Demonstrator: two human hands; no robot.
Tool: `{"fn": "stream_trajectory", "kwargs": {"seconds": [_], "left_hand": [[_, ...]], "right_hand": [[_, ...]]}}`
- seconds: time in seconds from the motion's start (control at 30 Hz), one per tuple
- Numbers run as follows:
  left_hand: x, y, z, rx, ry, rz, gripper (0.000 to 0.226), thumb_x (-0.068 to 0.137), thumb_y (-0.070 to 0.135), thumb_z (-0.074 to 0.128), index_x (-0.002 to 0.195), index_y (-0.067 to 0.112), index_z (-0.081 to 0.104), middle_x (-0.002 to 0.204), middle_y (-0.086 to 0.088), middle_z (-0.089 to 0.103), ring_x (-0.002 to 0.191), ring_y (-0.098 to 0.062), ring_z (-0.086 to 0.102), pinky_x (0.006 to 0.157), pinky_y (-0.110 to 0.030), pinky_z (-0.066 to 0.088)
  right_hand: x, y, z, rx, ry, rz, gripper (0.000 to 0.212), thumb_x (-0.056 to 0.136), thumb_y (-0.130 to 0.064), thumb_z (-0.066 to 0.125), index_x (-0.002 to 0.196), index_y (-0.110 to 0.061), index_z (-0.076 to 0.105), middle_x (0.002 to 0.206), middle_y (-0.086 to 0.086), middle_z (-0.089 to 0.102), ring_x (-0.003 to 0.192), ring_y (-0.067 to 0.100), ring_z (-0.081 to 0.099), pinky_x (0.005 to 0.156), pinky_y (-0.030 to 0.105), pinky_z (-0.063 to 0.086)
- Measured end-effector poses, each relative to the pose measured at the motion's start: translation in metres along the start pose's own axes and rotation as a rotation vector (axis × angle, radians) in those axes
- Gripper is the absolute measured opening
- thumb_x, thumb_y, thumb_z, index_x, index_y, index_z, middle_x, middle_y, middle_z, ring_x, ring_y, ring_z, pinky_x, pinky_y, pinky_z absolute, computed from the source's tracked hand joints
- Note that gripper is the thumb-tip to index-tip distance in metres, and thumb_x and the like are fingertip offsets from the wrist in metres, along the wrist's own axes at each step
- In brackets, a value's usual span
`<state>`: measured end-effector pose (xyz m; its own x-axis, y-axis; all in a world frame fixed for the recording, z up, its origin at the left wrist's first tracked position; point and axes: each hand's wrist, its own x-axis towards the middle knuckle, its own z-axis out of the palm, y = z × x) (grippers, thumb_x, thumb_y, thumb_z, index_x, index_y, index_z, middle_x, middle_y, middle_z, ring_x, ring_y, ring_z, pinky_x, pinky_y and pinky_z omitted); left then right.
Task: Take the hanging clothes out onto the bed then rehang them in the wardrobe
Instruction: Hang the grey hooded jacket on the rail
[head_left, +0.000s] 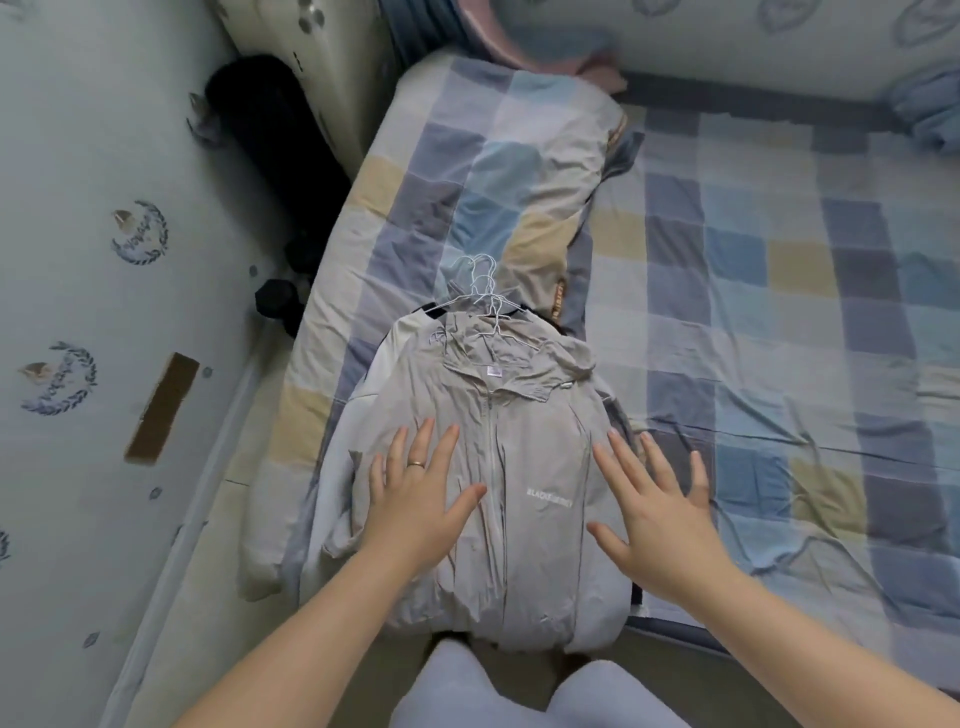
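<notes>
A pile of clothes on white wire hangers (485, 291) lies at the near edge of the checked bed (753, 322). On top is a grey zip jacket (519, 415) with a small chest logo; a darker garment shows under its collar. My left hand (418, 491), wearing a ring, lies flat with spread fingers on the jacket's left front. My right hand (657, 512) is spread flat over the jacket's right side. Neither hand holds anything. The wardrobe is out of view.
A checked pillow (519, 156) lies beyond the hangers at the head of the bed. A patterned wall (104, 260) stands close on the left, with dark objects (275, 171) in the gap beside the bed. My knees (519, 691) are at the bed's edge.
</notes>
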<state>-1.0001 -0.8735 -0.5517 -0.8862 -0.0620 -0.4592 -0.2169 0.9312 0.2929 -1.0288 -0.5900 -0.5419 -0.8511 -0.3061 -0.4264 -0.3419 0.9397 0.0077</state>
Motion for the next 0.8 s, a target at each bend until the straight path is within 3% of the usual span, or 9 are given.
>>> {"fn": "stream_trajectory", "kwargs": {"seconds": [0.13, 0.33, 0.67, 0.8], "left_hand": [[0.06, -0.028, 0.03, -0.005, -0.07, -0.002, 0.075, 0.093, 0.071, 0.023, 0.157, 0.04, -0.001, 0.167, 0.006, -0.006, 0.151, -0.018, -0.015, 0.122, -0.048, -0.002], [0.164, -0.063, 0.087, 0.008, -0.099, -0.032, 0.072, 0.097, 0.062, 0.036, 0.158, 0.034, 0.008, 0.167, 0.003, -0.005, 0.152, -0.022, -0.01, 0.122, -0.05, 0.003], [0.328, -0.086, 0.118, 0.069, 0.084, 0.016, 0.069, 0.098, 0.046, 0.047, 0.157, 0.024, 0.019, 0.166, -0.005, 0.011, 0.152, -0.029, 0.006, 0.122, -0.048, 0.007], [0.36, -0.084, 0.121, 0.065, 0.098, -0.008, 0.066, 0.099, 0.039, 0.049, 0.157, 0.023, 0.021, 0.158, -0.006, 0.031, 0.142, -0.032, 0.027, 0.115, -0.046, 0.017]], "right_hand": [[0.048, -0.01, 0.035, 0.003, -0.068, 0.035, 0.084, 0.091, -0.07, 0.023, 0.152, -0.034, -0.021, 0.158, -0.011, -0.028, 0.143, 0.021, -0.028, 0.111, 0.061, -0.019], [0.15, -0.021, 0.095, 0.079, -0.128, 0.12, 0.082, 0.093, -0.065, 0.031, 0.154, -0.033, -0.013, 0.162, -0.01, -0.021, 0.149, 0.023, -0.018, 0.112, 0.062, -0.014], [0.326, -0.004, 0.168, 0.238, -0.1, 0.266, 0.082, 0.09, -0.061, 0.043, 0.155, -0.032, 0.003, 0.164, -0.012, -0.005, 0.151, 0.022, -0.005, 0.115, 0.062, 0.002], [0.356, 0.008, 0.182, 0.241, -0.105, 0.229, 0.084, 0.088, -0.056, 0.045, 0.155, -0.031, 0.001, 0.164, -0.012, -0.003, 0.151, 0.022, -0.002, 0.116, 0.06, 0.004]]}}
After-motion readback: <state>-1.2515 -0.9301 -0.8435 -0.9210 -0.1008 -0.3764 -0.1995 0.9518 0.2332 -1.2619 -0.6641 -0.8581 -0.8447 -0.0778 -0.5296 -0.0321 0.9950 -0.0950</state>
